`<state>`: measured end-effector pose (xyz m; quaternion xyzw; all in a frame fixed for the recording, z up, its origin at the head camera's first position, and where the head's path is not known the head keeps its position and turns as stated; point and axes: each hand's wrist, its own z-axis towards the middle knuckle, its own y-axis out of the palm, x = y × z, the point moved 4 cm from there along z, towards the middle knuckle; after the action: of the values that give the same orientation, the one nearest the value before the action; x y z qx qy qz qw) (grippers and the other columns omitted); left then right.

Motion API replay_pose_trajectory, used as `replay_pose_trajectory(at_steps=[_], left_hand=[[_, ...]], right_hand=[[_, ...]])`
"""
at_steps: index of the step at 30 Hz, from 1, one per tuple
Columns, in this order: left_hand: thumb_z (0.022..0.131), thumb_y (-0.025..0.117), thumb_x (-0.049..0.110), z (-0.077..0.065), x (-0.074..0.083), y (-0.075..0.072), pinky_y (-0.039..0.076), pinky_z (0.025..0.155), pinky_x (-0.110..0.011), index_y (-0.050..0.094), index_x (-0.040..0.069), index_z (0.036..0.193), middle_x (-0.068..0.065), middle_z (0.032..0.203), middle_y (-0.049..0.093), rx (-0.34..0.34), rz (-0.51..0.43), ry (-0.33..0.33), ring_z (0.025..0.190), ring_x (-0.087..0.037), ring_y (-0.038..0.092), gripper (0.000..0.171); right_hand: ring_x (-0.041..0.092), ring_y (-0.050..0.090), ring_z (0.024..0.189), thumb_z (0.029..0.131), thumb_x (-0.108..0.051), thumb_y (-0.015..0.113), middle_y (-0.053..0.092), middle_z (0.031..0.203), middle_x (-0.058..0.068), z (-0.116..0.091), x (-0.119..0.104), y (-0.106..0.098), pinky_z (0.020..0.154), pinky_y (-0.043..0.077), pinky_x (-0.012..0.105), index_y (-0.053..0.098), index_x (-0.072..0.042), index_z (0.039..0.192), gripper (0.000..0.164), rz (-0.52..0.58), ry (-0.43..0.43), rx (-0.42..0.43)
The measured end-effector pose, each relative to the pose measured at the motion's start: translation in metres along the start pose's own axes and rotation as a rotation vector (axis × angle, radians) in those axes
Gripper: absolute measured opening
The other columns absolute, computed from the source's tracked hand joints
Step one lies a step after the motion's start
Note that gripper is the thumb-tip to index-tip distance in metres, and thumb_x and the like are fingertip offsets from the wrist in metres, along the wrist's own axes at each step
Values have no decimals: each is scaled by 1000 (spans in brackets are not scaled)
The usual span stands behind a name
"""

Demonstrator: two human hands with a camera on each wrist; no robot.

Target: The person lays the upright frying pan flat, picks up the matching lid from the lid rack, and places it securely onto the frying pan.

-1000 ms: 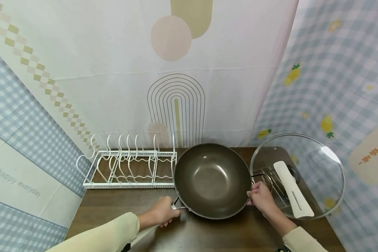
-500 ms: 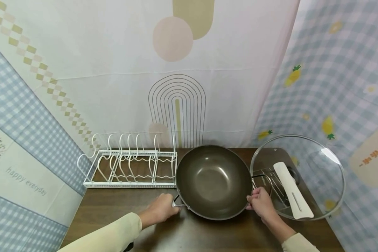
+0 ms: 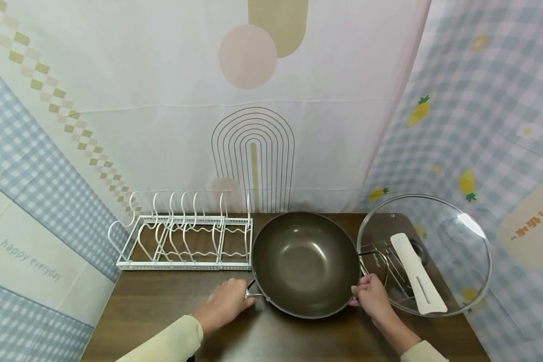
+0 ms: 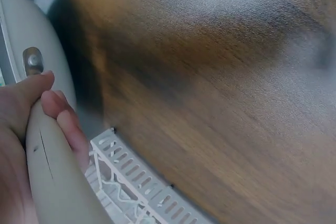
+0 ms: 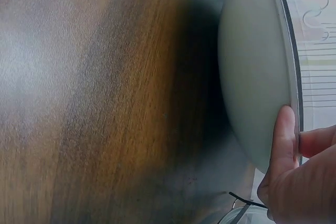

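A wok [image 3: 304, 264] with a dark inside and a pale outside is held over the wooden table, its inside facing up. The left hand [image 3: 226, 302] grips its long pale handle [image 4: 58, 166], close to the metal joint by the pan's body. In the head view that hand covers most of the handle. On the opposite side, the right hand [image 3: 372, 297] pinches the wok's rim between thumb and fingers, as the right wrist view shows. Whether the wok's base touches the table I cannot tell.
A white wire rack [image 3: 185, 265] with upright loops stands left of the wok, close to its rim. To the right is a large glass lid [image 3: 461, 251] with a cream strip-shaped handle [image 3: 418, 274] and a wire stand [image 3: 393, 261]. Patterned cloths hang behind and at both sides.
The wok has shifted slightly toward the person, and both hands moved with it. Its long handle, partly seen below the left hand earlier, is now hidden in the head view.
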<state>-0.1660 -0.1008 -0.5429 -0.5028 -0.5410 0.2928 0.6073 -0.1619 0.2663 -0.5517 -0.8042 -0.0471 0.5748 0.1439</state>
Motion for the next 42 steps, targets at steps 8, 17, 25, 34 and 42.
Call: replay_pose_trajectory(at_steps=[8, 17, 25, 34, 42], left_hand=[[82, 84, 40, 3, 2, 2, 52, 50, -46, 61, 14, 67, -11, 69, 69, 64, 94, 0, 60, -30, 68, 38], [78, 86, 45, 5, -6, 4, 53, 51, -44, 61, 14, 73, -9, 66, 67, 132, 135, 51, 60, -28, 68, 40], [76, 88, 48, 7, -9, 1, 52, 49, -43, 57, 15, 68, -6, 62, 64, 175, 159, 102, 57, -27, 67, 45], [73, 90, 45, 6, -3, -8, 51, 49, -46, 58, 12, 66, -11, 63, 64, 156, 122, 86, 57, -31, 66, 46], [73, 90, 45, 8, -3, -7, 52, 50, -48, 58, 12, 69, -12, 66, 66, 158, 128, 72, 60, -32, 67, 46]], right_hand=[[18, 60, 61, 94, 13, 56, 54, 87, 14, 1, 11, 0, 58, 61, 29, 35, 8, 106, 25, 24, 19, 16], [18, 60, 62, 94, 13, 54, 52, 84, 13, -7, 8, 5, 59, 61, 30, 34, 7, 106, 25, 26, 19, 11], [20, 60, 62, 94, 14, 54, 51, 87, 14, -6, 5, 7, 61, 62, 32, 32, 7, 107, 26, 57, 15, -11], [19, 57, 72, 96, 12, 55, 51, 88, 13, -4, 9, 9, 63, 63, 32, 31, 4, 105, 27, 96, 35, -62], [20, 58, 73, 97, 11, 55, 51, 91, 15, -5, 11, 7, 65, 64, 34, 31, 4, 107, 28, 98, 55, -64]])
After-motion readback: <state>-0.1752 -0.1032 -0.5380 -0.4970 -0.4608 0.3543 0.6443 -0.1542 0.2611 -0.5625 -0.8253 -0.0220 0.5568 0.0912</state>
